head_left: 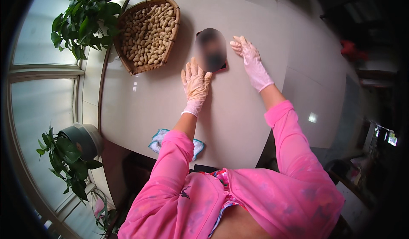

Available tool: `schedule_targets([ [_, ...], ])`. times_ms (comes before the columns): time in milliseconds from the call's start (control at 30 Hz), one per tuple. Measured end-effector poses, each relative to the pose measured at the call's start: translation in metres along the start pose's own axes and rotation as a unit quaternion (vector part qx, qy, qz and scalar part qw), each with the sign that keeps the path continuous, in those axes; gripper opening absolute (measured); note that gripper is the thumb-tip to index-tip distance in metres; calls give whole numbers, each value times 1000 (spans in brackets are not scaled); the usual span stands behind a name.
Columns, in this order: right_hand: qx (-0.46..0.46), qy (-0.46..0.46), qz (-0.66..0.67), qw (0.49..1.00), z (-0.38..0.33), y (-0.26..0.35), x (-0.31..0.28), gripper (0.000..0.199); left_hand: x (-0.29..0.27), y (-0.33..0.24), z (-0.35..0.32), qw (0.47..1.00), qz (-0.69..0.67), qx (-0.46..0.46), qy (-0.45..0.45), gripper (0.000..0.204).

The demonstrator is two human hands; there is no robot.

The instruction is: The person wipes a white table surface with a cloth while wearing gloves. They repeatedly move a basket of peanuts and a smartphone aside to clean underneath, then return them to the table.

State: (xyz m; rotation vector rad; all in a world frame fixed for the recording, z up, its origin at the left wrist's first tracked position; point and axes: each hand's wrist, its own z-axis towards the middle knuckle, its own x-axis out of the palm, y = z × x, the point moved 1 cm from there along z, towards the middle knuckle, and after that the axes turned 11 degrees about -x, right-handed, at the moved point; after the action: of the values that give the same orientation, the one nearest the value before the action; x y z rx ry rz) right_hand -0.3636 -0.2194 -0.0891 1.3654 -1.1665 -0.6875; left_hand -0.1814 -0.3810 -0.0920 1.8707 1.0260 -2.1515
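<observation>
The light, glossy tabletop (238, 124) extends beneath both of my forearms. At its far left corner stands the woven basket (177, 30), filled with unshelled peanuts (149, 34). A leafy plant (87, 21) overhangs the basket's left side; a second plant (68, 153), in a grey and white pot (81, 141), sits beside the window, left of the tabletop. A white cloth with a teal edge (198, 148) lies at the near side, partly covered by my left sleeve (170, 158). My left hand (196, 83), in a thin pale glove, is palm down, fingers extended and moderately wide, just beside the flat dark object. My right hand (247, 53), gloved likewise, is positioned to its right, fingers curled and narrow; I cannot tell whether they hold anything. The flat dark object (211, 51), red at one corner and largely blurred, lies between my hands, right of the basket.
</observation>
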Motion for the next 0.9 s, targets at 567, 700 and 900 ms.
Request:
schedule_targets([
  [567, 53, 209, -544, 811, -340, -43, 162, 43, -110, 197, -151, 989, -141, -10, 54, 56],
  [700, 26, 216, -557, 801, -351, -66, 182, 24, -143, 206, -188, 971, -37, -48, 230, 36],
  [900, 27, 48, -337, 940, -318, -84, 171, 13, -140, 216, -169, 982, -98, -63, 150, 26],
])
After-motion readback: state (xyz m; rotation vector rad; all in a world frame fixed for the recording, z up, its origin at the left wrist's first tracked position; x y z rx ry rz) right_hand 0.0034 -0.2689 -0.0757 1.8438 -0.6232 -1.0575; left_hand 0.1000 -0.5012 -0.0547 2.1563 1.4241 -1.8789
